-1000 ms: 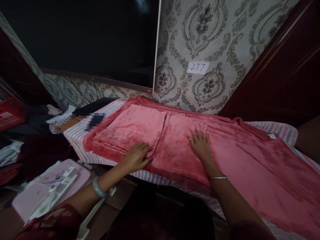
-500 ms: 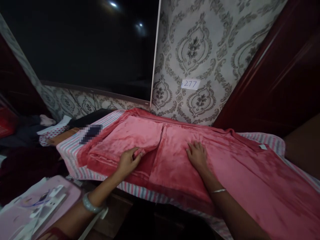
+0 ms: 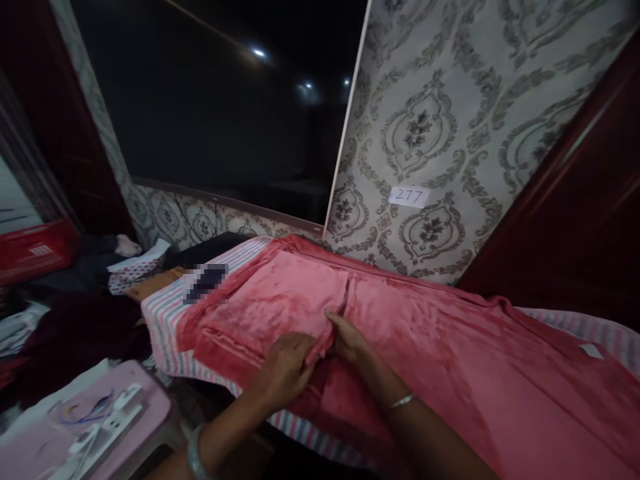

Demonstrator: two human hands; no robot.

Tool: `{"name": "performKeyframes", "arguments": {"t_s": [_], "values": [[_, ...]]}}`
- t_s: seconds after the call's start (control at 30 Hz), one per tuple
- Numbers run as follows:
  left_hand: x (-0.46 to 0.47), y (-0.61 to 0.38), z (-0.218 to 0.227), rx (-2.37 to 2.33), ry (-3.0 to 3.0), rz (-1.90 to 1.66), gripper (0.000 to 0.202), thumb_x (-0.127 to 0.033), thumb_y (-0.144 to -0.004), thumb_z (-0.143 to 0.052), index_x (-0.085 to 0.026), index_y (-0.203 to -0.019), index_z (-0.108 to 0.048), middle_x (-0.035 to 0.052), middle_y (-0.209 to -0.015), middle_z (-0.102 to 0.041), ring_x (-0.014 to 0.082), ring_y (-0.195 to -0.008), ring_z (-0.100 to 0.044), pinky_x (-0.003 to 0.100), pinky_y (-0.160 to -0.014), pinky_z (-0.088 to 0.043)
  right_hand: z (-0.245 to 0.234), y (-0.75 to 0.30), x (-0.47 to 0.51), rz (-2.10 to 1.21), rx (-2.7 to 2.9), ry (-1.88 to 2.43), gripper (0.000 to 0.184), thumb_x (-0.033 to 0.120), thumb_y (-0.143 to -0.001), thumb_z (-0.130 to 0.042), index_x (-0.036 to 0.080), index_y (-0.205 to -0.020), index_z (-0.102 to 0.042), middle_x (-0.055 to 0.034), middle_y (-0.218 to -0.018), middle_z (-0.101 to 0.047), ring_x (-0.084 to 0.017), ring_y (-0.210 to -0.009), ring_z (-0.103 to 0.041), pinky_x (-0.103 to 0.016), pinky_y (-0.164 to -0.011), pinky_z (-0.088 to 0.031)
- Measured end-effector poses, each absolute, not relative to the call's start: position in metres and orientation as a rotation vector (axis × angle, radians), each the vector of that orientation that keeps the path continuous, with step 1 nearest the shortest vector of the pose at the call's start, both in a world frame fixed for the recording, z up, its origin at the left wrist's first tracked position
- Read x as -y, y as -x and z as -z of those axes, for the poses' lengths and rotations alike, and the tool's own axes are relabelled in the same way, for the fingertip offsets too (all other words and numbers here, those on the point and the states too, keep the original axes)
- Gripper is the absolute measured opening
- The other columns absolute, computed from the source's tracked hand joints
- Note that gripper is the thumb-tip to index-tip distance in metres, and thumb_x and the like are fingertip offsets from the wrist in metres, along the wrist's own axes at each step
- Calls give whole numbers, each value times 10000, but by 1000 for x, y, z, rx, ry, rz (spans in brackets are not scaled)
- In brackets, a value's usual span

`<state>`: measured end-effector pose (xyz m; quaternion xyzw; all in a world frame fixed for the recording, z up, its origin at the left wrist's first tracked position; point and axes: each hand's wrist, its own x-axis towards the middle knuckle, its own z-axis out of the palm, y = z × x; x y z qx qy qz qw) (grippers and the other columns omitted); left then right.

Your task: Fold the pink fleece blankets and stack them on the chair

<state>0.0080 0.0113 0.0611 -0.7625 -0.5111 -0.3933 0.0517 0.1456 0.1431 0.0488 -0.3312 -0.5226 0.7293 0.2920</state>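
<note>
A pink plush cloth (image 3: 425, 333) lies spread over the striped covering, its left part folded in layers. Around the middle, my left hand (image 3: 287, 367) is closed on a folded edge of it. My right hand (image 3: 350, 340) grips the same edge just to the right, thumb on top and fingers partly hidden behind the fabric. A small white tag (image 3: 591, 351) shows on the cloth's right part.
Pink-and-grey striped fabric (image 3: 165, 337) covers the surface beneath. Near its left end lies a pixelated dark object (image 3: 206, 283). A pink stool (image 3: 150, 400) at lower left carries a white power strip (image 3: 113, 420). Behind hang a large screen (image 3: 215, 113) and a paper marked 277 (image 3: 409, 196).
My right hand has moved left from lying flat on the cloth and now grips the folded edge beside my left hand. My left hand keeps its hold. The view has shifted.
</note>
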Motion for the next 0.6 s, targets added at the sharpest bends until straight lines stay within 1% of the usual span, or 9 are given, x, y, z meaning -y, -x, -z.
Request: {"name": "performKeyframes", "arguments": {"t_s": [0.07,0.1,0.13,0.2,0.23,0.3,0.37,0.5,0.6], "values": [[-7,-5,-52,1511,2293,1105,344,-166,-878,-541,-204,-1206,-637,112,-1102,-734,252,-1019,-674,407,-895,-533,-47,-139,-142,-1947,1261,865,204,378,-734,-645,227,-636,-550,-10,-494,-605,-192,-516,-623,-314,-588,-565],[-5,-2,-47,1493,2273,1056,420,-172,-873,-549,-200,-1289,-598,130,-1191,-710,270,-1104,-650,441,-956,-510,-47,-136,-141,-1941,1192,859,127,302,-689,-659,228,-663,-559,-4,-532,-628,-194,-566,-647,-309,-623,-572],[-4,2,-42,1487,2254,1002,494,-176,-866,-557,-196,-1360,-553,145,-1285,-670,289,-1190,-612,477,-1014,-476,-48,-135,-142,-1927,1138,845,93,247,-655,-652,228,-697,-572,-4,-578,-655,-203,-625,-673,-313,-660,-580],[-3,13,-36,1526,2214,896,601,-165,-848,-567,-186,-1443,-483,162,-1415,-584,315,-1298,-539,532,-1082,-409,-52,-132,-143,-1930,1109,826,123,218,-633,-624,224,-754,-600,-22,-664,-699,-234,-741,-710,-344,-725,-591],[-4,21,-33,1574,2193,847,631,-150,-835,-565,-182,-1458,-470,164,-1440,-563,320,-1317,-523,545,-1096,-389,-55,-132,-145,-1947,1116,830,138,223,-637,-615,221,-775,-610,-34,-694,-712,-249,-792,-720,-360,-751,-594],[-4,40,-30,1703,2135,764,660,-111,-802,-546,-172,-1456,-483,164,-1436,-568,325,-1316,-524,560,-1105,-372,-62,-132,-149,-1964,1123,870,157,229,-641,-614,218,-797,-618,-47,-727,-725,-260,-861,-727,-367,-794,-593],[-4,62,-30,1843,2043,701,656,-84,-765,-526,-165,-1416,-537,166,-1398,-600,335,-1294,-541,572,-1099,-372,-65,-134,-151,-1951,1130,922,152,237,-646,-617,221,-798,-613,-51,-743,-731,-261,-895,-729,-369,-819,-592],[3,109,-34,2025,1837,629,556,-91,-715,-541,-147,-1253,-667,186,-1303,-657,374,-1237,-573,588,-1064,-401,-57,-143,-147,-1901,1222,955,177,273,-651,-623,225,-822,-617,-69,-788,-744,-280,-901,-732,-400,-802,-600],[8,138,-34,2103,1709,645,495,-98,-715,-535,-150,-1177,-703,192,-1281,-660,387,-1206,-589,577,-1011,-454,-43,-149,-138,-1892,1254,961,260,247,-609,-634,232,-869,-621,-63,-810,-748,-286,-893,-733,-420,-796,-603]]}}
